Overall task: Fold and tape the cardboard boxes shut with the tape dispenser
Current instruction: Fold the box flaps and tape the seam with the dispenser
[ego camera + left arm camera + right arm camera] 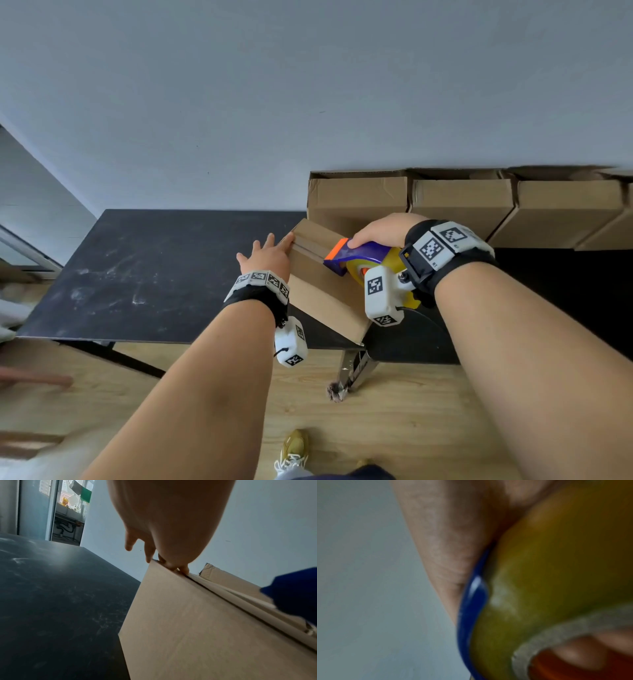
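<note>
1. Left hand (pixel 269 255): fingers straight, flat against the far-left corner of the cardboard box (pixel 322 294), pinning the flaps; no curl in the grip.
2. Box on the table (pixel 154 274), at its near edge: probably light, stiff yet dentable; best braced at corners.
3. Right hand (pixel 383 229): wrapped round the tape dispenser (pixel 356 260), nose on the box's top seam.

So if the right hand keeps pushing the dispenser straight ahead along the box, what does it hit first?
Probably the left hand holding the box at the seam's far end; depth is unclear.
</note>
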Available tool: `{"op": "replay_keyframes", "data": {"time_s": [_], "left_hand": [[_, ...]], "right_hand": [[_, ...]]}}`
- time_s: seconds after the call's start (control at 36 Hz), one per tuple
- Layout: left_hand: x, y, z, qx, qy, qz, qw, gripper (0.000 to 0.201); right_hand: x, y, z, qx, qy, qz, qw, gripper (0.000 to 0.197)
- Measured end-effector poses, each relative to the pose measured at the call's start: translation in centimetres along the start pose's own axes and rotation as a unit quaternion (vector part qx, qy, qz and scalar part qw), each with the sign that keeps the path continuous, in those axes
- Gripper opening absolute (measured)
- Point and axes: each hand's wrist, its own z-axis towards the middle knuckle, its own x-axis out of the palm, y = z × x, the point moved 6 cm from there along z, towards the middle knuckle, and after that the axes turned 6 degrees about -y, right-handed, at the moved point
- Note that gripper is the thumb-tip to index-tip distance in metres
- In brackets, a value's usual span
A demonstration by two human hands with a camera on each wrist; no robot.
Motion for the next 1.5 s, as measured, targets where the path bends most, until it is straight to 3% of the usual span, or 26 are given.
{"op": "replay_keyframes", "data": {"time_s": [0.14, 0.28, 0.39, 0.5, 1.14, 1.36, 1.5], "left_hand": [[0.1, -1.6, -0.5, 0.002, -0.038, -0.007, 0.999, 0.080], [0.2, -4.0, -0.9, 0.089, -0.126, -0.002, 0.988, 0.066], [1.6, -5.5, -1.4, 0.141, -0.099, 0.009, 0.985, 0.050], [2.5, -5.1, -1.4, 0.114, -0.062, -0.016, 0.991, 0.050], [2.8, -5.0, -0.7, 0.092, -0.050, -0.009, 0.994, 0.049], [0.9, -4.1, 0.1, 0.078, -0.141, -0.072, 0.984, 0.048], [0.9, -2.8, 0.7, 0.048, -0.131, -0.073, 0.988, 0.051]], "right_hand": [[0.4, -0.8, 0.2, 0.018, -0.053, 0.005, 0.998, 0.040], [0.4, -1.0, 0.5, 0.015, -0.044, 0.003, 0.999, 0.046], [0.4, -1.0, 0.6, 0.017, -0.042, 0.004, 0.999, 0.050], [0.3, -1.0, 0.5, 0.013, -0.036, 0.027, 0.999, 0.049], [0.2, -4.1, -1.4, 0.012, -0.037, 0.038, 0.998, 0.048], [0.2, -2.3, -1.3, 0.007, -0.031, -0.015, 0.999, 0.050], [0.1, -1.6, -1.5, -0.004, -0.019, -0.051, 0.998, 0.049]]}}
